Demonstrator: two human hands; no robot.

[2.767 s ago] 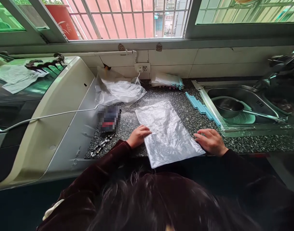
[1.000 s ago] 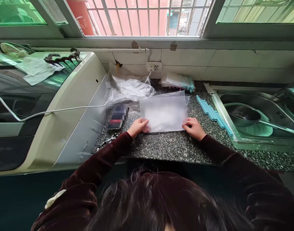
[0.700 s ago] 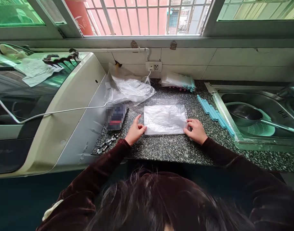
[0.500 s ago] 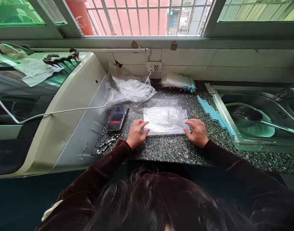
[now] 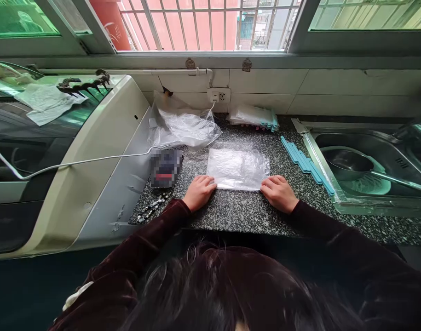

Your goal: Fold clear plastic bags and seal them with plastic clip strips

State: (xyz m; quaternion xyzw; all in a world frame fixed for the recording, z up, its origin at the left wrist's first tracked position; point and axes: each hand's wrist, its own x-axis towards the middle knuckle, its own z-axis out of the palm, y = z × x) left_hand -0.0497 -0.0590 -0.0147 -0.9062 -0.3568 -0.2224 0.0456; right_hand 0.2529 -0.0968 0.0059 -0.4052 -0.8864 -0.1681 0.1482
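Observation:
A clear plastic bag lies flat on the speckled granite counter. My left hand pinches its near left corner, fingers pressed together. At the near right corner my right hand is closed on the bag in the same way. The bag's near edge runs fairly straight between the two hands. Light creases cross its surface. To the right of the bag lies a row of light blue plastic strips, apart from my right hand.
Crumpled clear plastic and a stack of clear bags with blue edges lie by the wall. A blurred-out dark phone-like object is at left, near a white cable. The sink on the right holds a pan.
Both hands have closed at the bag's near corners; before, their fingers were apart at its sides. The bag's near edge now looks straighter and its surface flatter.

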